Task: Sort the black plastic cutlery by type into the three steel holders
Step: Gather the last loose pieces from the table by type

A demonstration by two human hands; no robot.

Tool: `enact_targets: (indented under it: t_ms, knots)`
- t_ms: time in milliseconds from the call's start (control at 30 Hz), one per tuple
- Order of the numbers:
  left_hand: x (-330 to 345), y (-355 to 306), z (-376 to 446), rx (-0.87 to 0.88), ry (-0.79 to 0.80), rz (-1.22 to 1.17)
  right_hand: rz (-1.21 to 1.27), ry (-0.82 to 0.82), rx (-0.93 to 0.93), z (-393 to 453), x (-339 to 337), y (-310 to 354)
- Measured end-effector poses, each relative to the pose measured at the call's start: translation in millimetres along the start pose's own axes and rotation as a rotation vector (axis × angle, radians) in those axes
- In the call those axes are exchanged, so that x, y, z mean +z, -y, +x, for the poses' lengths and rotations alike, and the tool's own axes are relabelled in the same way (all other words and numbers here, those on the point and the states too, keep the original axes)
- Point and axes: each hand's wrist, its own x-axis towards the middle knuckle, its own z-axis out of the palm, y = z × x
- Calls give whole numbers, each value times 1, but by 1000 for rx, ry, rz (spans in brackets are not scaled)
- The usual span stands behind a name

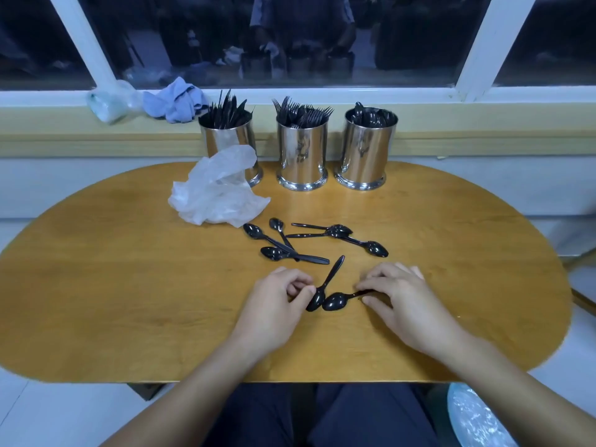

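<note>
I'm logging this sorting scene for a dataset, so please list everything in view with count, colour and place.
Steel holders: three, silver, back of table; left holds knives, middle forks, right spoons.
Loose spoons: about nine, black, mid-table; one cluster, another, two nearest the hands.
Plastic bag: one, clear white, crumpled before the left holder.
Cloth: one, blue, on the window ledge.
Clear wrapper: one, on the ledge, left of the cloth.
Table: one, wooden, oval.
Left hand: touches one spoon's bowl.
Right hand: pinches another spoon's handle.
</note>
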Motion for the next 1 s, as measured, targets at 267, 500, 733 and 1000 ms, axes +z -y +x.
enact_targets:
  t_ms: [267,500,733,1000]
  knots:
    - [-3,19,-14,17,-69,58,-31,72,-219,27,-2,12]
    - [0,23,-22,48,-144,31,-36,113,-312,56,17,16]
    - [-2,21,-22,2,-173,-5,-94,-12,-312,44,17,14]
    - [-4,23,-18,-127,-198,-241,108,-121,-3,39,30,47]
